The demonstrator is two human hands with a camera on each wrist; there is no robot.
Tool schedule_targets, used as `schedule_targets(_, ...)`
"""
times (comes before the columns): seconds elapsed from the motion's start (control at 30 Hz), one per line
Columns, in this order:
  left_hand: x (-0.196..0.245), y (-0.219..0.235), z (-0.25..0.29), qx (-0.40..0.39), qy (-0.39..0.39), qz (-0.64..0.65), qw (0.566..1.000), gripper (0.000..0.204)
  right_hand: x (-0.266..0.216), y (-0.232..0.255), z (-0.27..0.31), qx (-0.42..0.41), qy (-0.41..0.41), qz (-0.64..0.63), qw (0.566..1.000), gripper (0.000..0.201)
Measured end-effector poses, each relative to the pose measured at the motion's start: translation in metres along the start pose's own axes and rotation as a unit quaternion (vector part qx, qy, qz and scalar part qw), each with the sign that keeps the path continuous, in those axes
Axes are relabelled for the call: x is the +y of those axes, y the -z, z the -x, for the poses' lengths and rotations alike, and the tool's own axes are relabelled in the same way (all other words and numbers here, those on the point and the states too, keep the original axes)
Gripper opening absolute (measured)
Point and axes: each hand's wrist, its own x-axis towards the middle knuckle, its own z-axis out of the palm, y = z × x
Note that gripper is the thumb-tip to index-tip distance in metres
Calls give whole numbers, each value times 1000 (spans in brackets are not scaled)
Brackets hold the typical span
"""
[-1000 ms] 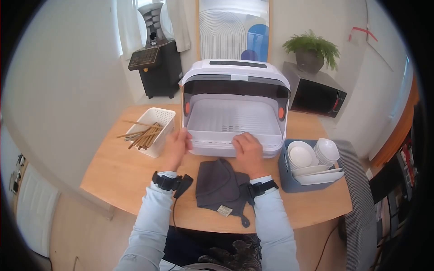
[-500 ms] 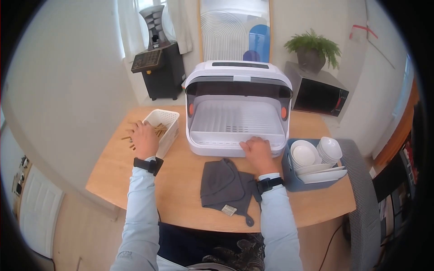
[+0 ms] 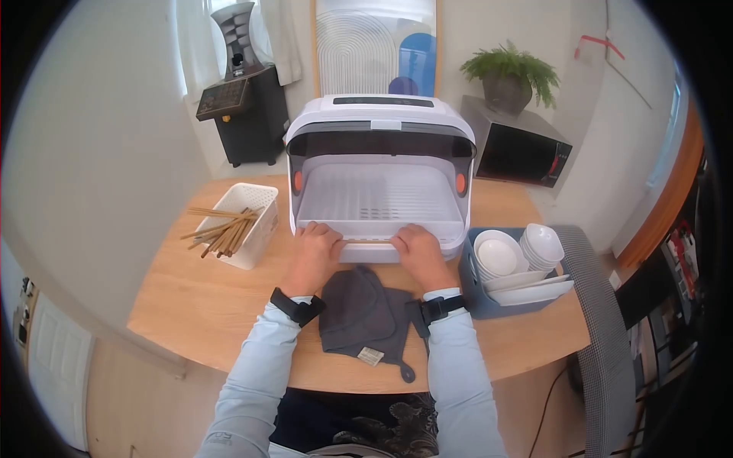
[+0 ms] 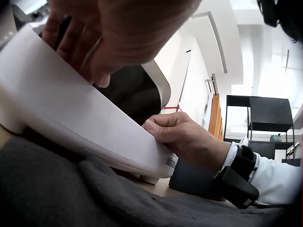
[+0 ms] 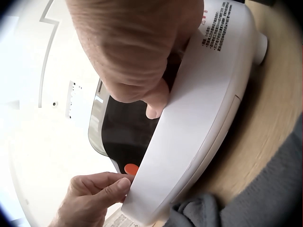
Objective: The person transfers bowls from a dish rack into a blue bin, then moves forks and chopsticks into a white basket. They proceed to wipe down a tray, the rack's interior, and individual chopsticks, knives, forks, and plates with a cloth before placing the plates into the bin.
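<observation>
The white appliance (image 3: 382, 253), its dark lid raised, has a pale ribbed rack (image 3: 389, 191) inside. Both hands are at its front edge. A thin brown chopstick (image 3: 367, 241) spans the gap between them, pinched at its ends by my left hand (image 3: 313, 258) and my right hand (image 3: 424, 259). In the left wrist view my right hand (image 4: 187, 139) has thumb and bent forefinger together at the rim; the right wrist view shows my left hand (image 5: 97, 198) pinching near the orange button (image 5: 131, 169). The wrist views do not show the chopstick.
A white basket (image 3: 262, 229) with several chopsticks (image 3: 229, 235) stands at the left. On the right a blue-grey bin (image 3: 489, 305) holds white bowls (image 3: 498, 256) and plates. A dark grey cloth (image 3: 359, 317) lies in front of the appliance.
My left hand has come from over the chopstick basket to the appliance's front edge, and a chopstick now spans both hands. My right hand stays at that edge. The head view has shifted slightly.
</observation>
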Motion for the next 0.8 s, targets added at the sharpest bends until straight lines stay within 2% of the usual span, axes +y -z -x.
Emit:
schedule_targets(0.03, 1, -2, 1, -10, 3, 5, 1000, 8, 0, 2, 0, -5, -8, -34, 999, 17)
schedule_targets(0.13, 1, -2, 4, 10, -9, 8, 1000, 14, -7, 5, -3, 20, 23, 7, 1000, 9)
schedule_targets(0.23, 11, 6, -3, 155, -43, -20, 987, 23, -13, 7, -7, 100, 59, 73, 991, 6)
schedule_targets(0.33, 11, 11, -4, 239, -14, 33, 970, 25, -21, 7, -8, 159, 17, -5, 987, 7)
schedule_targets(0.4, 15, 11, 0, 126, 116, 194, 966, 18, -33, 9, -10, 149, 41, -57, 986, 7)
schedule_targets(0.43, 18, 10, 3, 67, 179, 271, 944, 16, -39, 8, -10, 143, 53, -84, 985, 6)
schedule_targets(0.47, 21, 8, 4, 35, 213, 375, 902, 16, -43, 4, -8, 111, 68, -87, 988, 7)
schedule_targets(0.53, 26, 0, 5, -30, 270, 563, 780, 21, -52, -8, -2, 46, 96, -96, 990, 8)
schedule_targets(0.63, 19, -18, 15, -4, 332, 632, 701, 27, -76, -4, 1, -4, 88, -163, 983, 10)
schedule_targets(0.73, 12, -10, 11, 80, 338, 641, 684, 23, -66, -11, 1, 9, 113, -153, 982, 8)
schedule_targets(0.8, 2, 0, 13, 127, 341, 648, 669, 23, -64, -6, 0, 36, 96, -120, 988, 8)
